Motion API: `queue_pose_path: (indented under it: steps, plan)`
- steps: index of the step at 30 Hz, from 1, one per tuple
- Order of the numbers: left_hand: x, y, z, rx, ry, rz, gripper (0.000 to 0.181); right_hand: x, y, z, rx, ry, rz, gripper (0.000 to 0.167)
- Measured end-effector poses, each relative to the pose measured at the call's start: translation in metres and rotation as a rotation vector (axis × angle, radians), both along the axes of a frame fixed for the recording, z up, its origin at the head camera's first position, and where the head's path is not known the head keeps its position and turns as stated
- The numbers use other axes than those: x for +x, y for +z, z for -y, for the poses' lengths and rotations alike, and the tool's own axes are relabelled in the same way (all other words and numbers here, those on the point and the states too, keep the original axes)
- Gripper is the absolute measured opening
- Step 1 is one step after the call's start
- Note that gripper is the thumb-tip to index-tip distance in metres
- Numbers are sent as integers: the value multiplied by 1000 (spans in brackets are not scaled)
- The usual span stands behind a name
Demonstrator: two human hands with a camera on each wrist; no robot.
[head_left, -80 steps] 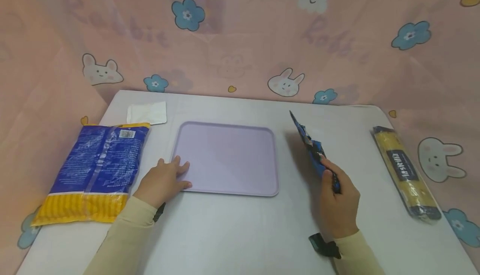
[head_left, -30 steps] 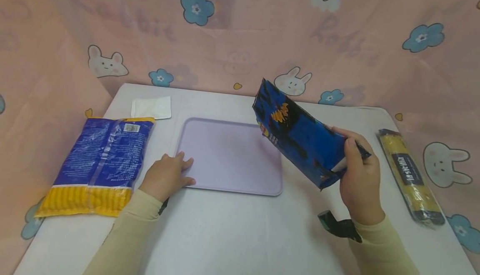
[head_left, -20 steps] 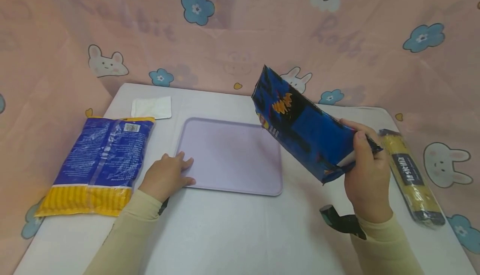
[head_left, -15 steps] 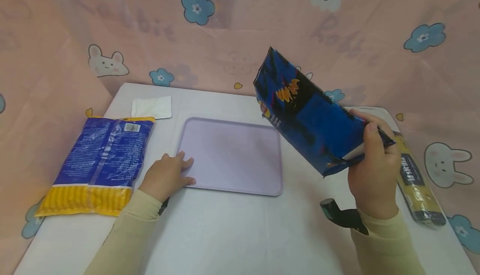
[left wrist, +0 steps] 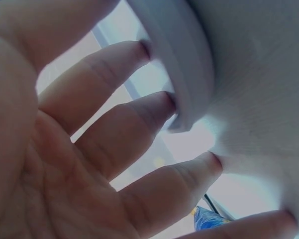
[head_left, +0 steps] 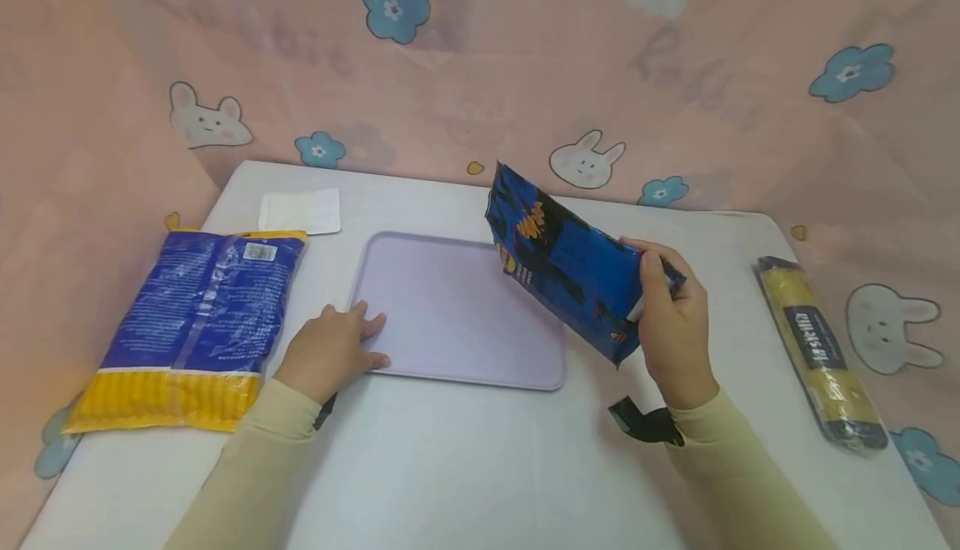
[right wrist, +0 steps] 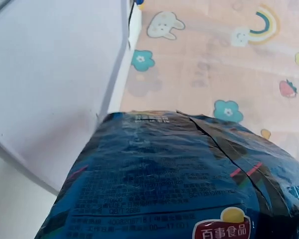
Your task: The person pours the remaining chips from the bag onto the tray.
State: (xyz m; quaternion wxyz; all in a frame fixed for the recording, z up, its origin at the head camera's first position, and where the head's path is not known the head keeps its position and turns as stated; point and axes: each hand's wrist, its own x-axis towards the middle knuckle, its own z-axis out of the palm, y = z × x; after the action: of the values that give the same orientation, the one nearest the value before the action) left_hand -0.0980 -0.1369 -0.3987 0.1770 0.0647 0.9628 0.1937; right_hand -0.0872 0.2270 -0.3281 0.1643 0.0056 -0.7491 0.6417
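Note:
My right hand [head_left: 678,337] pinches a blue-and-black chip bag [head_left: 573,271] by its near right end, thumb on top. The bag slants in the air, its far end over the back right part of the lilac tray [head_left: 442,317]. Close up in the right wrist view, the chip bag [right wrist: 154,174] shows its printed back and a red-and-yellow logo. My left hand [head_left: 326,350] lies at the tray's left edge with fingers spread. In the left wrist view, some fingertips of that hand [left wrist: 114,124] touch the tray's rim [left wrist: 184,74], others the tabletop.
A large blue-and-yellow packet [head_left: 198,325] lies left of the tray. Behind it is a flat white sachet [head_left: 300,211]. Near the table's right edge lies a long clear pack of spaghetti [head_left: 821,354]. A patterned pink cloth [head_left: 480,75] stands behind the white table [head_left: 450,467].
My right hand has turned the chip bag from edge-on to broad side up and raised it. Since half a second ago, it has come left and lower, over the tray. The left hand stays put.

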Motion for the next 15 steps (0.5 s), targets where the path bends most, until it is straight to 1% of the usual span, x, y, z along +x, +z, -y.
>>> queue_pose_path:
  steps: [2,5,7,10,12,14,15]
  plan:
    - [0,0,0,4,2,-3,65,-1,-5,0,16,-1,34,42]
    - [-1,1,-1,11,3,-13,65,-1,-4,0,28,-4,29,43]
    - [-1,1,-2,17,5,-16,65,0,2,-1,78,-18,44,43]
    - [-1,0,-2,17,0,-19,65,4,16,-2,106,-61,41,40]
    - [0,1,-2,13,-7,-22,65,7,28,-4,65,-91,-10,38]
    - [0,1,-1,9,-8,-19,65,8,38,-6,-47,-91,-110,37]
    - [0,1,0,8,-7,-14,65,8,40,-6,-78,-90,-154,36]
